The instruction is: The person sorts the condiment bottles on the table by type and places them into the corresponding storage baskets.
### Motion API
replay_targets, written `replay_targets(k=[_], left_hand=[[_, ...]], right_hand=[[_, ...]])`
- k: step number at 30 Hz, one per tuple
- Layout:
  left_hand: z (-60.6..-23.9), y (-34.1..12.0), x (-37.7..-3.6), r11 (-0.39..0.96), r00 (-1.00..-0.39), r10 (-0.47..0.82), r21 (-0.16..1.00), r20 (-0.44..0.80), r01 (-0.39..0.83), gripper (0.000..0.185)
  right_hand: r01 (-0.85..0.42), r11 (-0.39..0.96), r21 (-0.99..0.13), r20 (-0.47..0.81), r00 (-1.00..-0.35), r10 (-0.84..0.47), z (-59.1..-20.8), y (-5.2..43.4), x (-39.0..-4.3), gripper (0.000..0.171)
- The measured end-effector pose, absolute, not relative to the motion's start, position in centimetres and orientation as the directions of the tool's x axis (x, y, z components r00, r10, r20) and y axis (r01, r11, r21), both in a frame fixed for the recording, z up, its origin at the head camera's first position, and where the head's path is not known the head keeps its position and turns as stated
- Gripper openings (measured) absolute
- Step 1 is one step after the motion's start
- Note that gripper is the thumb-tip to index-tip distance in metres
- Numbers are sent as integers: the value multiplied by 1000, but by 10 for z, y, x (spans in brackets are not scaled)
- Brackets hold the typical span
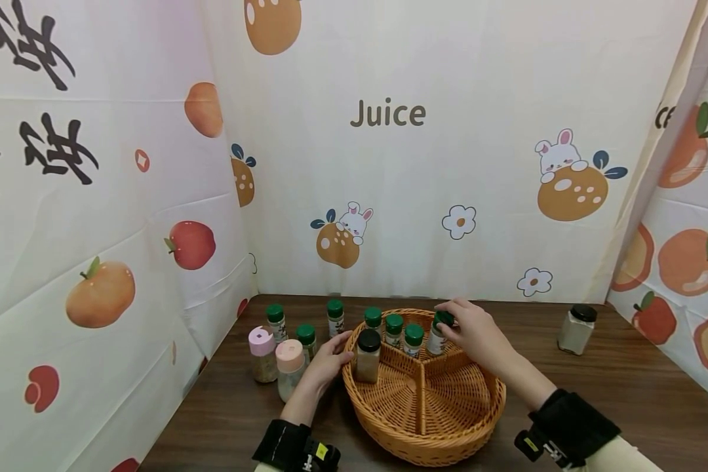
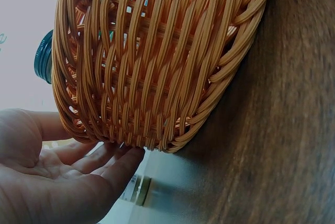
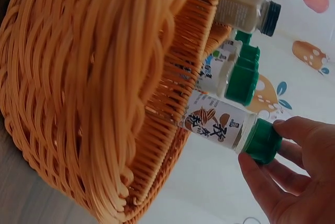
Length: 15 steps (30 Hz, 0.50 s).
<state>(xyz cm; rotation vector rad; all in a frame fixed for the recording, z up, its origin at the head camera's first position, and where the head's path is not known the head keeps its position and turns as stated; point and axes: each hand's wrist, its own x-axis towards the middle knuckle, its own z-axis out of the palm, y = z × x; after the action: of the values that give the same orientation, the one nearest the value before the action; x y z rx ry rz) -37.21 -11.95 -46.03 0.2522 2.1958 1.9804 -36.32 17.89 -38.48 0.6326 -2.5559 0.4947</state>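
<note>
A round wicker basket point(image 1: 448, 426) with three compartments sits on the dark wooden table. Several green-capped spice bottles stand in its far compartment. My right hand point(image 1: 469, 331) pinches the green cap of the rightmost bottle point(image 1: 438, 334), which stands in the basket; in the right wrist view the fingers point(image 3: 259, 174) curl round that cap point(image 3: 261, 141). My left hand point(image 1: 330, 357) rests with straight fingers against the basket's left outer wall point(image 2: 131, 77), fingertips point(image 2: 123, 158) touching the weave. A black-capped jar point(image 1: 368, 356) stands in the basket's left compartment, beside that hand.
Left of the basket stand two pink-capped bottles point(image 1: 277, 364) and three green-capped bottles point(image 1: 305, 337). A square jar with a black lid point(image 1: 576, 329) stands at the far right of the table. Fruit-printed curtains close off the back and both sides.
</note>
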Motion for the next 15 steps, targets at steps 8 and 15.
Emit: replay_targets(k=[8,15], left_hand=[[-460,-119,-373,113,-973,231,994,-26,1,54],[-459,-119,-372,113,-974,225,994,-26,0,54]], right_hand=[[-505,831,-234,474,-805,-357,-391,169,-364,29],[-473,849,-237,418,-838,-350,-395,163,-366,28]])
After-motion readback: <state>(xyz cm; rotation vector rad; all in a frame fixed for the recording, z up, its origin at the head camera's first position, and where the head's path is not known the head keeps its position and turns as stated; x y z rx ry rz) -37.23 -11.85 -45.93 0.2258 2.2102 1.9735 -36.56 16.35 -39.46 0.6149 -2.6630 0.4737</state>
